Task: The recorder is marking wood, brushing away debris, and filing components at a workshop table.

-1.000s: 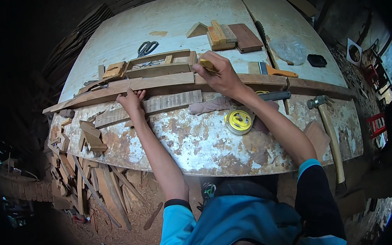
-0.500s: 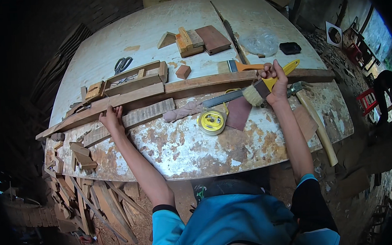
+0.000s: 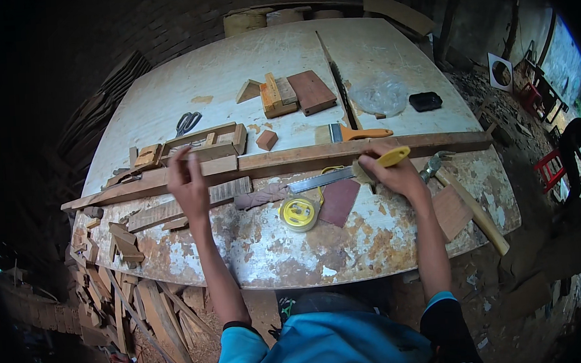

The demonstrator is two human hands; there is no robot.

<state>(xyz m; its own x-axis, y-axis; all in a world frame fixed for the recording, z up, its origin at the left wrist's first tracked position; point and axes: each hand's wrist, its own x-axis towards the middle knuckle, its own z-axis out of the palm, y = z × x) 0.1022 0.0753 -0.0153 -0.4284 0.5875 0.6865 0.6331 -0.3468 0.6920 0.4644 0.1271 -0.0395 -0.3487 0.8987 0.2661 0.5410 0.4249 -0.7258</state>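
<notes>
My right hand (image 3: 399, 177) grips a yellow-handled paintbrush (image 3: 393, 156). Its pale bristles are partly hidden by my fingers, by the near side of a long wooden beam (image 3: 289, 159), close to the handsaw blade (image 3: 320, 179). My left hand (image 3: 190, 187) is raised over the beam's left part, fingers apart and holding nothing. Below it lies a strip of striped wood (image 3: 231, 190). A cloth-wrapped saw handle (image 3: 259, 197), a yellow tape measure (image 3: 298, 213) and a dark red sandpaper sheet (image 3: 339, 202) lie between my arms.
Beyond the beam lie an orange-handled brush (image 3: 366, 133), a small wood block (image 3: 267, 140), scissors (image 3: 188, 123), an open wooden box (image 3: 202, 150), stacked blocks (image 3: 311, 92) and a plastic bag (image 3: 380, 97). A hammer (image 3: 473, 210) rests at right. Offcuts (image 3: 125, 242) sit at left.
My left hand has lifted off the wood and moved right. My right hand has turned and lowered the brush toward the beam's near side. The view has shifted slightly.
</notes>
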